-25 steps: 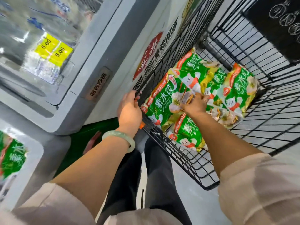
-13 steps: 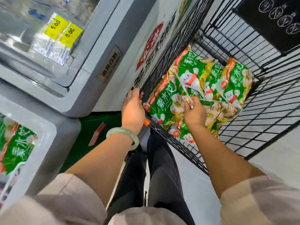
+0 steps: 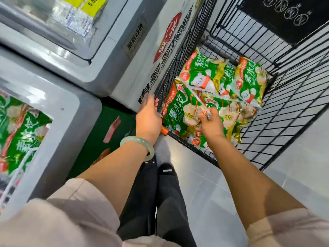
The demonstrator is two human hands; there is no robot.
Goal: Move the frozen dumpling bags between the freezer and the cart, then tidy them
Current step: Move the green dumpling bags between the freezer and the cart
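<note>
Several green and gold frozen dumpling bags [image 3: 179,111] lie piled in the black wire cart [image 3: 288,107]. My right hand [image 3: 211,124] reaches into the cart and pinches the corner of one dumpling bag [image 3: 201,78], which is lifted off the pile. My left hand [image 3: 148,118] grips the near left corner of the cart's rim, beside an orange cap. More green dumpling bags [image 3: 19,132] show inside the open grey freezer [image 3: 71,107] at the left.
A second grey freezer [image 3: 99,56] with a glass lid and yellow price tags stands at the upper left, tight against the cart. A green floor strip [image 3: 99,139] lies between freezer and cart. My black trouser legs and shoes stand on pale tiles below.
My right hand has raised a bag by its corner, so that it lifts off the pile. The view has tilted toward the left freezer. My left hand stays on the cart's rim.
</note>
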